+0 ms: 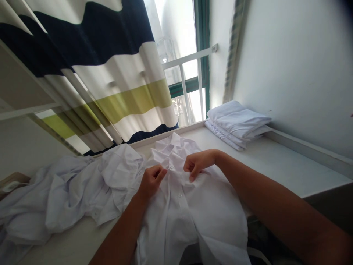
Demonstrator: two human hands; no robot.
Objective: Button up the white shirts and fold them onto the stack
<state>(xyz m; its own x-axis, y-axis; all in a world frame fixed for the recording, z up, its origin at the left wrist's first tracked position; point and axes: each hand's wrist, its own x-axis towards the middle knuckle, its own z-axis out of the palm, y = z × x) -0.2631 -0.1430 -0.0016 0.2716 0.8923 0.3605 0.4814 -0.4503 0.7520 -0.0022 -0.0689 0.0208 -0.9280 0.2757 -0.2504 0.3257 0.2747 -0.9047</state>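
Both hands, left (151, 180) and right (196, 164), pinch a white shirt (190, 206) near its collar (by a button); its near hem overhangs the surface (286, 165) and could slide off.

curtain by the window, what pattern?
The curtain has wide wavy bands of navy, white and lime green; the head view shows it best.

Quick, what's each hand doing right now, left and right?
Left hand: closed, pinching the front edge of the white shirt near its buttons.
Right hand: closed, pinching the shirt's other front edge below the collar.
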